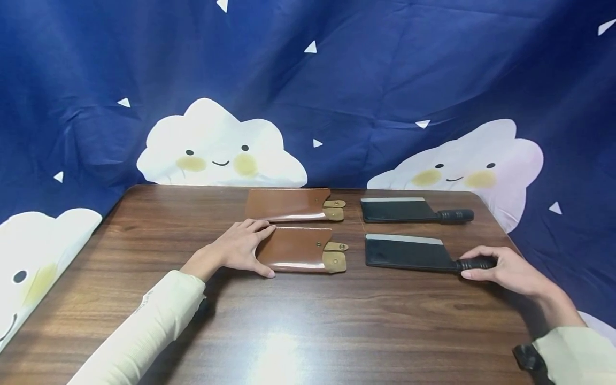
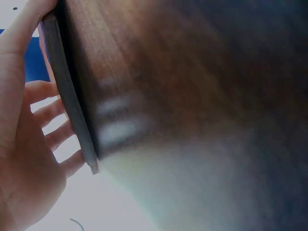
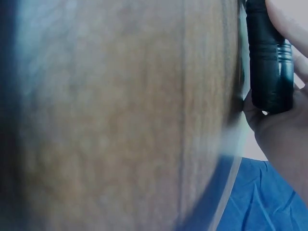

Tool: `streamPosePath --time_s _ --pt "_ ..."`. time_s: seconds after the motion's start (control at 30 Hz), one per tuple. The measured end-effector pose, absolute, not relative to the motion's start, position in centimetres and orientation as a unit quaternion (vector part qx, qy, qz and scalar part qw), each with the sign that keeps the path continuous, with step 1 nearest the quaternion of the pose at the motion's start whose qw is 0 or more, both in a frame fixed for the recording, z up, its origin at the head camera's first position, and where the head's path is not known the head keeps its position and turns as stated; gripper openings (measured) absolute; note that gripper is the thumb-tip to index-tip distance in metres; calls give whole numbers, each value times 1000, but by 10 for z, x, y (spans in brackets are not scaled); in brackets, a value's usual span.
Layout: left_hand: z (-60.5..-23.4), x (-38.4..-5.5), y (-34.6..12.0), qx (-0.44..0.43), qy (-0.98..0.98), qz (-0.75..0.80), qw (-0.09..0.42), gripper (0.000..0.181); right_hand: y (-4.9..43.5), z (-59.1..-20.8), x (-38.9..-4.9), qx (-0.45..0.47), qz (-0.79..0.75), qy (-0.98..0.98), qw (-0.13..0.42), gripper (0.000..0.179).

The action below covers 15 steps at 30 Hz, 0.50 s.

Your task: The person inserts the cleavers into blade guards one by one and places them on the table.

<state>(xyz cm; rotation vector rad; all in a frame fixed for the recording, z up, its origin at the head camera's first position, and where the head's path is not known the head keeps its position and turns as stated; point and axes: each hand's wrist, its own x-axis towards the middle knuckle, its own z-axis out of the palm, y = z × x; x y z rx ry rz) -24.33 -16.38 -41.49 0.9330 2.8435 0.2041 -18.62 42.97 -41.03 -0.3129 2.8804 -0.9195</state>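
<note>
My left hand holds the left end of the nearer brown leather knife sheath, its thumb at the near edge and its fingers at the far edge. In the left wrist view the sheath's dark narrow end shows between thumb and fingers. To the right lies the nearer black cleaver, its pale cutting edge facing away from me. My right hand grips its ridged handle, with thumb and fingers on either side. The handle's butt shows against the palm in the right wrist view.
Behind the nearer pair lie a second brown sheath and a second black cleaver, near the back edge of the wooden table. Both sheaths have tan snap straps on the right. A blue cloud-print curtain hangs behind the table.
</note>
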Motion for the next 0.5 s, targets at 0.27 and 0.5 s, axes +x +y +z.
streamPosePath --time_s 0.27,0.5 --pt "-410 -243 -166 318 942 85 62 118 426 -410 -182 -99 -325 940 39 29" --pt "-413 -246 -168 329 938 103 19 114 420 -406 -185 -98 -318 943 28 29"
